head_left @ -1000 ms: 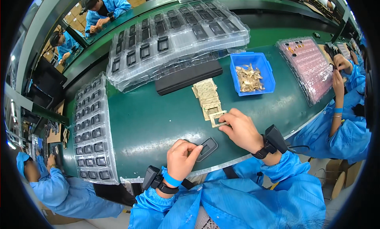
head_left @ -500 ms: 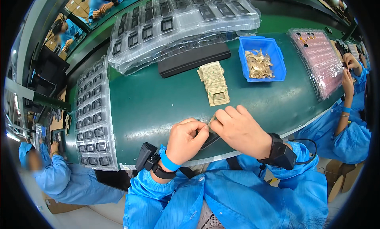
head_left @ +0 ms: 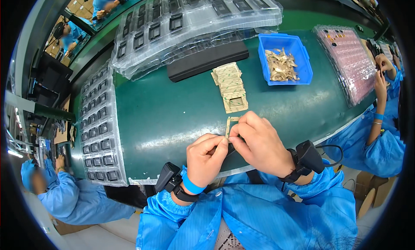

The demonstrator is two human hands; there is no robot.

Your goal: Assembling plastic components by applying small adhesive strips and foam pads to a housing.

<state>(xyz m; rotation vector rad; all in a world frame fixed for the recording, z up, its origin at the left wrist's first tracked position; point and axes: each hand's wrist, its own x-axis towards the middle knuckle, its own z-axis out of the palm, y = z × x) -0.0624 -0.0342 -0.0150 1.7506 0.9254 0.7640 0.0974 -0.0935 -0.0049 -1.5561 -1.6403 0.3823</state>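
Your left grip [head_left: 205,157] and right grip [head_left: 261,140] pinched the frame [head_left: 228,127] over the counter [head_left: 164,116], near the stack [head_left: 229,81]; working its near end seemed the step, the next move likely calling for delicacy.

- green surface [head_left: 164,116], pale strip along near edge
- clear tray stack [head_left: 194,34], far edge of surface, black frames in pockets
- long black bar [head_left: 208,61], just in front of stack
- second clear tray [head_left: 116,133], left part of surface, near end at near edge, also filled with black frames
- blue bin [head_left: 287,82], right of bar, pale scraps [head_left: 282,66] inside
- pink bubble sheet [head_left: 348,64], toward surface's right end, small orange/black pieces at far end
- co-worker in blue [head_left: 65,198], past near left corner
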